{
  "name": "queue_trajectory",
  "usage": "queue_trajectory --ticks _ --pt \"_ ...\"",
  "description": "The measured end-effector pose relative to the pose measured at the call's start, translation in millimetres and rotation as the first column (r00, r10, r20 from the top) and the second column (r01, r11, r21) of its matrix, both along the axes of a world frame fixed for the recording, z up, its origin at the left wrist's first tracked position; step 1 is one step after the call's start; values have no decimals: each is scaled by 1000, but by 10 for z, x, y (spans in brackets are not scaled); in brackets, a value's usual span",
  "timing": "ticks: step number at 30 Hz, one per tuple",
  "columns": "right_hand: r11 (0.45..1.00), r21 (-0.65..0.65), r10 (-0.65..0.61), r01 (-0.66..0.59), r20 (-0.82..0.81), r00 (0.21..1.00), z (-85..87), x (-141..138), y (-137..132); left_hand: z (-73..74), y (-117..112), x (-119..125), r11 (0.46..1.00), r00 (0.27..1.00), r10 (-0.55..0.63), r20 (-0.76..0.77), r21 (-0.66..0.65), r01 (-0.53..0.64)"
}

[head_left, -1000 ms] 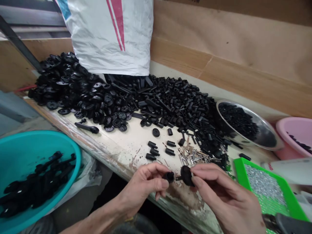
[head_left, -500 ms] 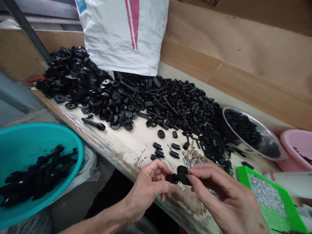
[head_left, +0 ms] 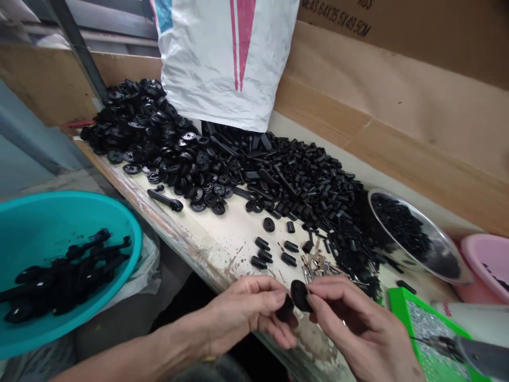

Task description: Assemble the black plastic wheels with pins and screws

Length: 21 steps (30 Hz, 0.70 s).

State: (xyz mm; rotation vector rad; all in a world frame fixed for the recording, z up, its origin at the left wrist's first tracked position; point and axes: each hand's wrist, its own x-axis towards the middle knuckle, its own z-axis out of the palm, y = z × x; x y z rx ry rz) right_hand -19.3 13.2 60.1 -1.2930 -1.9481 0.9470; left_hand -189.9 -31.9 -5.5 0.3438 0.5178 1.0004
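Over the bench's front edge, my left hand [head_left: 248, 310] pinches a small dark black plastic part [head_left: 285, 309] between thumb and fingers; its far end is hidden in the grip. Close to its right, my right hand [head_left: 353, 318] holds a round black plastic disc [head_left: 301, 296] by the edge. A narrow gap shows between the disc and the left-hand part. Just beyond the hands lie several short black cylinders [head_left: 288, 259] and a loose disc [head_left: 269, 224]. Thin metal pins [head_left: 316, 264] are scattered near my right fingers.
Black discs [head_left: 175, 154] and sleeves [head_left: 314, 180] are heaped behind, below a white sack [head_left: 226, 63]. A teal basin [head_left: 135, 228] stands at left. A steel bowl [head_left: 457, 270], pink basin [head_left: 477, 249], green tray of screws [head_left: 397, 313] and power screwdriver [head_left: 473, 353] are at right.
My left hand has turned, so its part now points differently and is more covered. The disc has tilted in my right hand. A power screwdriver has come into view at lower right.
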Motion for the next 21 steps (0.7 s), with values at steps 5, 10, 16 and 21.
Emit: queue_trajectory --ticks 5,10,16,21 --pt "997 -64 51 -53 -23 998 -9 35 6 -26 77 -119 987 987 -144 76 -59 149" --pt "998 -10 69 -69 22 997 46 12 -33 56 95 -118 973 974 -228 13 -36 228" --pt "995 8 99 -99 21 995 78 9 -35 54 98 -103 968 969 -247 13 -33 247" --pt "999 -23 43 -45 -75 996 9 35 -46 72 106 -81 972 973 -232 16 -44 233"
